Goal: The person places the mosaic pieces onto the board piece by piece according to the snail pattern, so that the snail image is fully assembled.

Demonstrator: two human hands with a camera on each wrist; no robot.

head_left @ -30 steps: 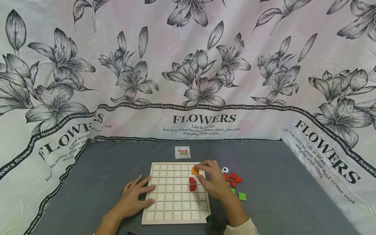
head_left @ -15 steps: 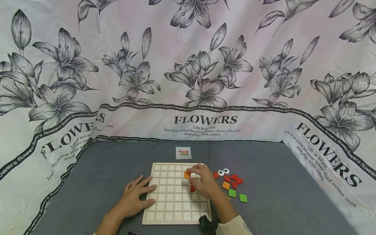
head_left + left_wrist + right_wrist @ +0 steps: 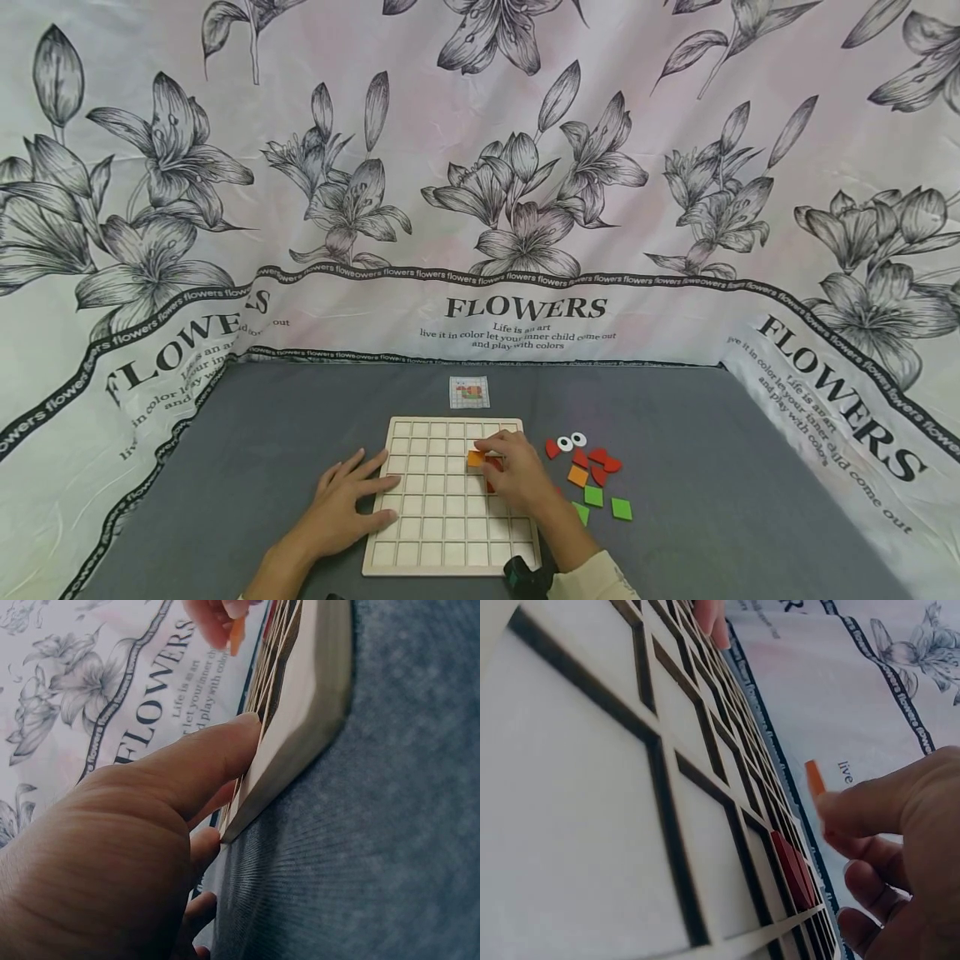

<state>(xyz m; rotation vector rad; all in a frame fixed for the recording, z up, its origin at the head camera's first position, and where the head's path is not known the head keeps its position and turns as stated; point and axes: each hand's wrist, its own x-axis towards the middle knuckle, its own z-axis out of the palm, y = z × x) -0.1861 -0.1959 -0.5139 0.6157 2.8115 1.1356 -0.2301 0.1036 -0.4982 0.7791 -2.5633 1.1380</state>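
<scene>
A pale wooden grid board [image 3: 431, 527] lies flat on the grey table. My right hand [image 3: 517, 477] is over its right half, pinching an orange square tile [image 3: 475, 459] between thumb and fingers. In the right wrist view the orange tile [image 3: 815, 777] stands tilted above the grid. Red pieces [image 3: 793, 870] sit in grid cells close below that hand, partly covered by it in the head view. My left hand [image 3: 341, 504] rests with spread fingers on the board's left edge; the left wrist view has its thumb [image 3: 225, 754] at the rim.
Right of the board lie several red pieces [image 3: 597, 455], another orange tile [image 3: 577, 476], green squares [image 3: 621, 509] and white eye discs [image 3: 578, 438]. Behind the board is a small printed picture card [image 3: 468, 392]. A flower-print curtain [image 3: 525, 321] encloses the table's back and sides.
My right hand has carried the orange tile leftward over the board, then slightly nearer to me. More loose pieces at the right have come into sight. The left hand has stayed put.
</scene>
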